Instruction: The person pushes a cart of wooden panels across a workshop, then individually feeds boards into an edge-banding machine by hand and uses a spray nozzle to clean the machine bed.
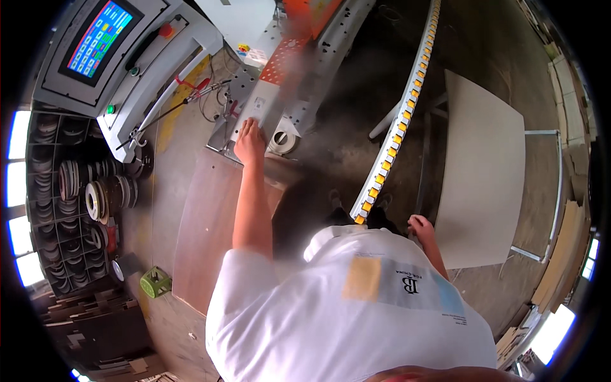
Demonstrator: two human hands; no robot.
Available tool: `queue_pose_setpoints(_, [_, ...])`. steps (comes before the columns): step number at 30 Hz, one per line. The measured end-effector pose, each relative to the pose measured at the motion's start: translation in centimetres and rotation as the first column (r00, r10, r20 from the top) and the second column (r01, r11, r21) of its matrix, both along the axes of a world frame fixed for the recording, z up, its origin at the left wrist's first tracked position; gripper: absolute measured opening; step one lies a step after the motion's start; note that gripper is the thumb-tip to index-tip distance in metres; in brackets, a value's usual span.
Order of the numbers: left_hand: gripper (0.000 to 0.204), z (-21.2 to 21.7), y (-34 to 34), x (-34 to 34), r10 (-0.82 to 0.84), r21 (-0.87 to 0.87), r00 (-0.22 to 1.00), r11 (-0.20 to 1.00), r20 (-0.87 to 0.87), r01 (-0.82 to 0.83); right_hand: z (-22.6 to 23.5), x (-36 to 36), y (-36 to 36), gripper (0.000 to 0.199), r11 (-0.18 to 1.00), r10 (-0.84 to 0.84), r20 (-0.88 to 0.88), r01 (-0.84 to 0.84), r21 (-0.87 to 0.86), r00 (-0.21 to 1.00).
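My left hand (249, 139) is stretched forward, its fingers lying on a pale metal cover (258, 105) of the machine, just below an orange perforated guard (284, 60). It grips nothing that I can see. A white roll of edge banding (282, 141) sits to the right of that hand. Low beside my body, my right hand (421, 228) has its fingers curled; whatever they may hold is hidden. Close to it are the left edge of a large pale panel (484, 172) and the near end of a conveyor rail with yellow rollers (387, 156).
A control console (95, 44) with a lit screen stands at the far left. Shelves (63, 210) of banding rolls (95, 200) line the left side. A brown board (219, 223) lies left of me, near a green basket (155, 282). Panels (560, 254) are stacked at the right.
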State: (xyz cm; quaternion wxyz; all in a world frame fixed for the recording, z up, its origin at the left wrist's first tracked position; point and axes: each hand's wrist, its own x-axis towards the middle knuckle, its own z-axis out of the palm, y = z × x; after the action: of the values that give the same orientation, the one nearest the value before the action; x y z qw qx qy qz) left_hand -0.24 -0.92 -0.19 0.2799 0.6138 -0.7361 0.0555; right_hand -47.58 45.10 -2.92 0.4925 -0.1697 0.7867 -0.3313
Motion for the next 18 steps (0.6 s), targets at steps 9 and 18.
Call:
queue_pose_setpoints(9, [0.043,-0.4,-5.7,-5.1,-0.011,0.23,0.998,0.973,0.064,-0.004,-0.3,-0.2,10.9,0.037,0.981,0.008,-0.074,0.006,0.194,0.997])
queue_pose_setpoints(18, [0.029,2.2,17.1,-18.8,-0.457,0.306,0.792,0.748,-0.405,0.589,-4.2,4.2,27.5,0.044,0.787,-0.617,0.002,0.617,0.028,0.787])
